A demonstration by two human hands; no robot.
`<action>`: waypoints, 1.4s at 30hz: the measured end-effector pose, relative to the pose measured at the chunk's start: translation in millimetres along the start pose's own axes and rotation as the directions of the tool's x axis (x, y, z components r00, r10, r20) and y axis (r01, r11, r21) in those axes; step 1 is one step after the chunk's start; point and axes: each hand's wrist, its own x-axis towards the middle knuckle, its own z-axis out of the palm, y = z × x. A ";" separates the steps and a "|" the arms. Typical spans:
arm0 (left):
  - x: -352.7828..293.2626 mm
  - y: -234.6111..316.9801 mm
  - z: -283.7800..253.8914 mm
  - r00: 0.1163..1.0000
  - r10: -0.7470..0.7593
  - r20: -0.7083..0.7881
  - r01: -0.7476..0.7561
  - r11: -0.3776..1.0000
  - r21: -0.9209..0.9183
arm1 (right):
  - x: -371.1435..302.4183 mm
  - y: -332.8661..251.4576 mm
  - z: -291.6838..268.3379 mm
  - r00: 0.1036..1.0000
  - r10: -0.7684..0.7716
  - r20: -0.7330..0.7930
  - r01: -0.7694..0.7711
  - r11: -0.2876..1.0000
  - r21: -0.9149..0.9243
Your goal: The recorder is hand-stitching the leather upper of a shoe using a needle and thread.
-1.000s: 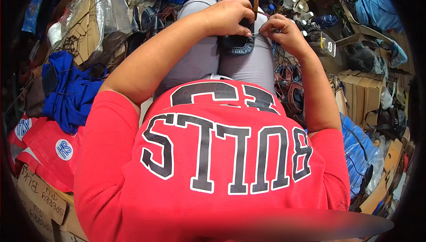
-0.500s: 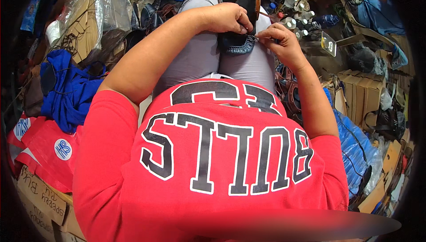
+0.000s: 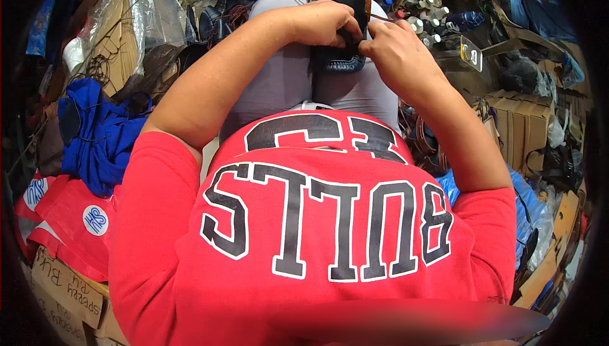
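Observation:
A dark shoe (image 3: 346, 63) lies across my thighs, its stitched toe toward me and its opening away. A brown piece shows on the right side of its opening. My left hand (image 3: 327, 22) is closed on the shoe from the left, thumb and fingers bent over its upper. My right hand (image 3: 398, 46) is at the shoe's right edge, fingertips pinched together close to the left hand's fingers. Whatever lies between those right fingertips is too small to make out. A thin brown strip (image 3: 380, 20) sticks out just above the right knuckles.
Several capped bottles (image 3: 426, 19) stand beyond my right knee. Folded cardboard (image 3: 517, 124) and blue plastic (image 3: 526, 206) lie to my right. At my left are blue cloth (image 3: 101, 133), red bags (image 3: 70, 225) and clear plastic sheeting (image 3: 158, 13).
My right hand has come left and turned, its back now facing up, with its fingertips nearer the left hand. The shoe has shifted slightly up and left.

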 end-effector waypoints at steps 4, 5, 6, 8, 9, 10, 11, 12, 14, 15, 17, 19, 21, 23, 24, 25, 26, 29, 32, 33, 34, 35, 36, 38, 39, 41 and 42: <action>4.5 -10.5 10.5 0.988 -0.063 -0.139 0.064 0.998 -0.002 | 7.5 3.5 11.3 1.000 0.011 -0.005 -0.011 0.999 0.045; 5.2 -11.1 9.4 0.988 -0.065 -0.139 0.065 0.998 -0.005 | 6.1 4.8 16.3 1.000 0.010 -0.002 -0.010 0.999 0.046; 5.7 -12.1 7.3 0.989 -0.043 -0.140 0.042 0.999 -0.009 | 4.6 5.8 21.3 0.998 0.063 -0.017 -0.062 0.994 0.085; 5.9 -12.1 5.6 0.990 -0.021 -0.143 0.019 1.000 -0.014 | 4.6 8.2 26.1 0.993 0.117 -0.028 -0.113 0.986 0.124; 6.4 -11.3 5.5 0.988 -0.027 -0.150 0.024 1.000 -0.018 | 5.7 9.1 27.2 0.988 0.152 -0.011 -0.147 0.971 0.190; 6.2 -10.2 5.4 0.987 -0.032 -0.156 0.029 0.999 -0.022 | 6.8 10.1 28.6 0.983 0.185 0.007 -0.181 0.950 0.255; 5.4 -11.5 6.1 0.987 -0.030 -0.159 0.026 0.999 -0.022 | 7.7 12.0 30.4 0.983 0.186 0.007 -0.181 0.951 0.251; 3.2 -12.8 6.8 0.982 0.031 -0.189 -0.022 0.999 0.048 | 8.2 13.7 33.9 0.976 0.218 -0.004 -0.202 0.909 0.366; -0.7 -9.2 10.1 0.971 0.096 -0.217 -0.071 0.990 0.119 | 4.1 20.8 41.2 0.967 0.255 -0.012 -0.208 0.812 0.545; -6.4 1.5 15.3 0.913 -0.006 -0.408 0.056 0.992 0.111 | -0.5 24.5 43.5 0.967 0.256 -0.012 -0.208 0.813 0.543; -22.9 18.8 25.3 0.801 -0.110 -0.589 0.191 0.979 0.077 | -6.3 30.6 49.1 0.924 0.375 0.077 -0.311 0.619 0.721; -46.0 26.8 38.1 0.716 -0.064 -0.695 0.198 0.974 0.114 | -17.1 31.6 50.3 0.912 0.386 0.140 -0.304 0.407 0.861; -76.3 33.4 36.4 0.793 -0.161 -0.588 0.210 0.978 0.015 | -31.6 38.9 41.9 0.835 0.417 0.359 -0.444 0.125 0.887; -102.6 38.8 25.0 0.852 -0.243 -0.464 0.231 0.969 -0.084 | -61.3 61.0 53.4 0.933 0.265 0.243 -0.136 -0.367 0.920; -115.0 43.4 13.5 0.847 -0.382 -0.369 0.350 0.924 -0.153 | -68.6 56.2 44.6 0.900 0.420 0.119 0.087 -0.440 0.894; -124.1 45.6 4.6 0.828 -0.497 -0.259 0.455 0.866 -0.208 | -83.5 68.2 39.2 0.872 0.486 0.057 0.241 -0.528 0.815; -133.5 38.0 -1.9 0.820 -0.523 -0.234 0.485 0.851 -0.202 | -91.8 77.2 25.4 0.911 0.408 -0.066 0.351 -0.680 0.644; -139.9 27.0 -30.5 0.754 -0.657 0.003 0.651 0.747 -0.134 | -130.8 111.7 19.6 0.932 0.309 -0.190 0.358 -0.711 0.605; -135.9 26.6 -25.6 0.903 -0.426 0.061 0.430 0.897 -0.106 | -137.4 111.4 30.2 0.947 0.292 0.131 0.041 -0.518 0.854; -131.8 29.4 -11.4 0.898 -0.437 -0.060 0.397 0.860 -0.321 | -131.3 107.0 29.6 0.849 0.349 0.398 -0.283 -0.335 0.899; -127.7 33.5 -1.1 0.868 -0.464 -0.176 0.320 0.794 -0.517 | -121.9 101.6 32.9 0.813 0.348 0.467 -0.424 -0.196 0.884; -124.0 38.1 3.9 0.867 -0.486 -0.112 0.365 0.771 -0.522 | -109.4 92.5 37.4 0.766 0.362 0.530 -0.551 -0.055 0.833; -123.4 40.0 11.8 0.890 -0.451 -0.073 0.347 0.771 -0.534 | -102.0 84.7 45.3 0.751 0.415 0.514 -0.604 0.117 0.788; -126.2 50.9 17.0 0.894 -0.429 -0.133 0.357 0.859 -0.368 | -92.3 73.7 65.5 0.749 0.495 0.441 -0.638 0.360 0.680; -127.7 51.8 5.5 0.898 -0.421 -0.128 0.352 0.862 -0.366 | -93.2 73.6 78.8 0.718 0.541 0.439 -0.685 0.432 0.587; -137.2 43.3 -18.8 0.753 -0.632 0.184 0.657 0.737 -0.159 | -98.7 73.6 101.4 0.721 0.579 0.380 -0.669 0.439 0.600; -146.9 30.6 -17.3 0.756 -0.653 0.041 0.642 0.728 -0.242 | -96.7 71.9 106.5 0.738 0.597 0.316 -0.637 0.462 0.617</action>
